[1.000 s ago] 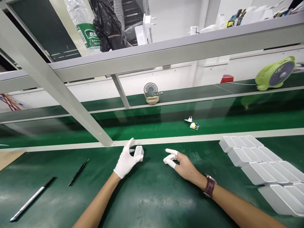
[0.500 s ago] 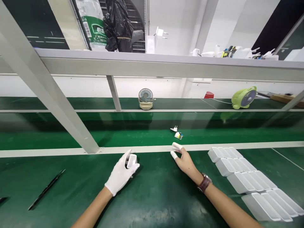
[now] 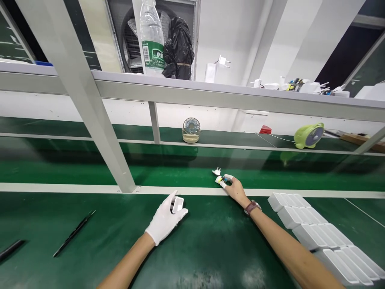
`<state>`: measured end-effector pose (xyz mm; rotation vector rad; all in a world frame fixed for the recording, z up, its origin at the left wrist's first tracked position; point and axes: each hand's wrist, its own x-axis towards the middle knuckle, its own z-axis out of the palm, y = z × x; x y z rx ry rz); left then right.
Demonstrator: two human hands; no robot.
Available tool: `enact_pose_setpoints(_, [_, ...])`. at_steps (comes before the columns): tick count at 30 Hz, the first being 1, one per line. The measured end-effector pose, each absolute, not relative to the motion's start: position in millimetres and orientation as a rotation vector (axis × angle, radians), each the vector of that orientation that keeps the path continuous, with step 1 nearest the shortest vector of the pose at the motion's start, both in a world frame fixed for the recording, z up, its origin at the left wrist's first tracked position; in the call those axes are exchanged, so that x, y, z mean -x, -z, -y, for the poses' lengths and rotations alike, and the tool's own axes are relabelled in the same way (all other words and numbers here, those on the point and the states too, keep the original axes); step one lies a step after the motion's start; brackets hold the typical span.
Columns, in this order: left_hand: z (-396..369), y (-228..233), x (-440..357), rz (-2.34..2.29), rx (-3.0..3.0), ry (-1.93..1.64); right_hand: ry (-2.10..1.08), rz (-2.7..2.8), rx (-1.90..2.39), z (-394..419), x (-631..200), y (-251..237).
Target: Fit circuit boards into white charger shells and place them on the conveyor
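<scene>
White-gloved left hand [image 3: 165, 220], green mat [image 3: 210, 249]

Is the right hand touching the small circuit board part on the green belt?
Touching. In the head view, the capped fingertips of the right hand close on the small circuit board part, with no green belt visible between them.

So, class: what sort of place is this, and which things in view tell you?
Probably an electronics assembly line. A green conveyor belt runs past the bench, rows of white plastic casings wait alongside, and the right hand reaches a small plug part.

The gloved left hand [image 3: 165, 218] is kept half-curled near the body; the right hand [image 3: 236, 189] is stretched far forward, fingertips pinched
</scene>
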<state>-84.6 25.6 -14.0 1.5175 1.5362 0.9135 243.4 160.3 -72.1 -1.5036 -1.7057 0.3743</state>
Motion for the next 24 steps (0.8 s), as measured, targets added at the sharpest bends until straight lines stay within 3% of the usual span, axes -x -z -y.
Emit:
enact_pose_setpoints(13, [-9,10,64,-1.456,-1.581,-0.897,-0.328,2.201,1.223,29,-238,19])
enact_pose_setpoints(18, [-4,2,58,-1.460,-1.563,-0.883,-0.081,2.319,1.092,40,-233,1])
enact_pose_setpoints(24, [-2,2,68,-1.434,-1.668,-0.823,-0.289,2.380,1.252,8,-221,18])
